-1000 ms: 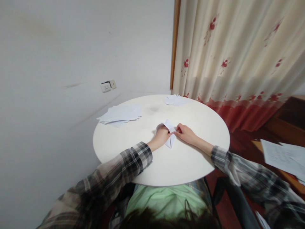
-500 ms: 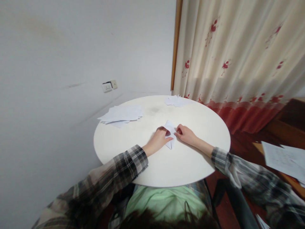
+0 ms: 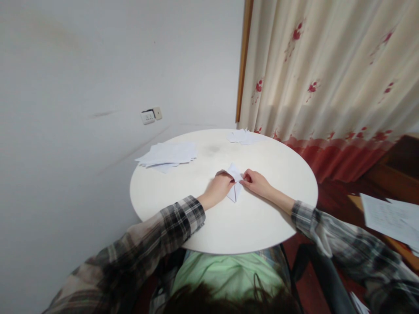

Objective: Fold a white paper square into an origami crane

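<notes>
A small folded sheet of white paper point(image 3: 235, 172) lies on the round white table point(image 3: 225, 231) between my two hands. Its upper flap stands raised, and a pointed part with a crease down it extends toward me. My left hand point(image 3: 218, 188) is closed on the paper's left side, with its fingers tucked under the lifted flap and partly hidden. From the right, my right hand point(image 3: 257, 182) pinches the paper's edge between curled fingers and thumb.
A stack of white sheets point(image 3: 170, 152) lies at the table's left rear. Several smaller white papers point(image 3: 242, 137) lie at the far edge. A wall outlet point(image 3: 148, 117) is at the left, a flowered curtain point(image 3: 281, 100) behind. Written sheets point(image 3: 386, 218) rest on a surface at the right.
My left thumb has moved up and in against the paper, from lying across its lower part. My right hand keeps its pinch at the right edge. The view has shifted slightly.
</notes>
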Tool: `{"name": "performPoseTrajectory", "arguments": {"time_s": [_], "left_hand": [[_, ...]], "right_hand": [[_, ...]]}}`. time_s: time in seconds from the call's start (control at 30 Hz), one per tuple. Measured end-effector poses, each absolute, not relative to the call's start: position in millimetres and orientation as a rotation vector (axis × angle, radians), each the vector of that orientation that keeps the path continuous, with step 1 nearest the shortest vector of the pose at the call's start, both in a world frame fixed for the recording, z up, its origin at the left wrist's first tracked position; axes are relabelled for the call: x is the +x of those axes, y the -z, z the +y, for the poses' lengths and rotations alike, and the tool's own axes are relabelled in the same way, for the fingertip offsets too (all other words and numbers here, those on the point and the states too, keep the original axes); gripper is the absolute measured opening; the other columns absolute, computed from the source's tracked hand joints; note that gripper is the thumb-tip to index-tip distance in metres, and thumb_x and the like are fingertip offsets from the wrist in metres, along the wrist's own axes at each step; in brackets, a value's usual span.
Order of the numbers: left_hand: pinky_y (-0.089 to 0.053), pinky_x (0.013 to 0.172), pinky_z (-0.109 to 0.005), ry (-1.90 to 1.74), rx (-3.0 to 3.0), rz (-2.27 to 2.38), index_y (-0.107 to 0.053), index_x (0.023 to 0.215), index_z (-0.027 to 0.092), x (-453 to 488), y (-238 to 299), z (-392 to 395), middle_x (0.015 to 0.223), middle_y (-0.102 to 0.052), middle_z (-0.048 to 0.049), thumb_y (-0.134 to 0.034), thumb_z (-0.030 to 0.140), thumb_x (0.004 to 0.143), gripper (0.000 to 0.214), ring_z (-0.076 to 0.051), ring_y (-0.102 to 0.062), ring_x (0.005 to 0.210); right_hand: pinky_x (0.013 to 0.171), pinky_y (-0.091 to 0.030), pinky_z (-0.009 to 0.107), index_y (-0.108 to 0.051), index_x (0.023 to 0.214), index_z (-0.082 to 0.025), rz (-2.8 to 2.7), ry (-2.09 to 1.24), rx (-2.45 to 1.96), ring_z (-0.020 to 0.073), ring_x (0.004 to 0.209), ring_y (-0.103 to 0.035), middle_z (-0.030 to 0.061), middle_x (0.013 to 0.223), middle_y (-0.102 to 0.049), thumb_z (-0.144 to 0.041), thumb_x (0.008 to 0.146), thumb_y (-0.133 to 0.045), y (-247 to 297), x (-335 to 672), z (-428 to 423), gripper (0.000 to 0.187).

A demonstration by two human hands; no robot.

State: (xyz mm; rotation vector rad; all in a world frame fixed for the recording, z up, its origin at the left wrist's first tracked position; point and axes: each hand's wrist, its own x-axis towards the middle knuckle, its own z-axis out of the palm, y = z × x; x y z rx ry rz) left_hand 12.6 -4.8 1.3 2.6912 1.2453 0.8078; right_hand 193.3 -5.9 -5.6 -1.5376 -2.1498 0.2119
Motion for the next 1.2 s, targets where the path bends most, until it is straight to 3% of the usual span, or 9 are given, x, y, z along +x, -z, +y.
{"name": "performPoseTrajectory", "arguments": {"time_s": [0.13, 0.33, 0.47, 1.03, 1.2], "left_hand": [[-0.046, 0.078, -0.029, -0.808, 2.650, 1.294, -0.066, 0.093, 0.014, 13.6, -3.0, -4.2, 0.093, -0.067, -0.0089, -0.054, 0.022, 0.081, 0.019, -0.021, -0.061, 0.088], [-0.047, 0.075, -0.028, -0.860, 2.571, 1.292, -0.068, 0.090, 0.014, 12.7, -0.4, -0.7, 0.092, -0.067, -0.0085, -0.059, 0.017, 0.077, 0.016, -0.021, -0.062, 0.085], [-0.047, 0.076, -0.029, -0.899, 2.541, 1.272, -0.068, 0.089, 0.014, 12.5, 0.6, 0.3, 0.091, -0.068, -0.0081, -0.060, 0.017, 0.077, 0.015, -0.021, -0.062, 0.085], [-0.046, 0.078, -0.030, -0.849, 2.562, 1.279, -0.067, 0.089, 0.013, 11.9, 1.3, 1.2, 0.092, -0.067, -0.0083, -0.058, 0.019, 0.077, 0.016, -0.021, -0.061, 0.085], [-0.046, 0.079, -0.031, -0.849, 2.597, 1.285, -0.066, 0.092, 0.013, 12.0, 3.0, 3.0, 0.095, -0.066, -0.0098, -0.058, 0.018, 0.078, 0.018, -0.022, -0.060, 0.089]], "right_hand": [[0.057, -0.032, 0.022, -0.052, 0.083, -0.018, -2.156, -0.175, -1.548, 0.0128, 0.064, -0.049, 0.0008, 0.070, -0.057, -0.035, 0.076, -0.057, 3.6, 189.4, -10.1, 0.019], [0.057, -0.033, 0.024, -0.051, 0.086, -0.018, -2.187, -0.110, -1.503, 0.0155, 0.067, -0.050, 0.0034, 0.074, -0.057, -0.059, 0.063, -0.063, 1.7, 185.1, -19.9, 0.049], [0.058, -0.034, 0.024, -0.050, 0.086, -0.018, -2.202, -0.122, -1.479, 0.0156, 0.067, -0.050, 0.0041, 0.076, -0.057, -0.064, 0.058, -0.064, 1.5, 185.0, -21.3, 0.055], [0.058, -0.034, 0.025, -0.051, 0.087, -0.018, -2.216, -0.141, -1.512, 0.0157, 0.068, -0.050, 0.0037, 0.077, -0.058, -0.063, 0.059, -0.064, -2.7, 184.5, -22.7, 0.056], [0.058, -0.033, 0.024, -0.052, 0.086, -0.018, -2.235, -0.107, -1.509, 0.0151, 0.069, -0.052, 0.0039, 0.075, -0.059, -0.054, 0.077, -0.053, -3.2, 183.8, -21.1, 0.037]]}}
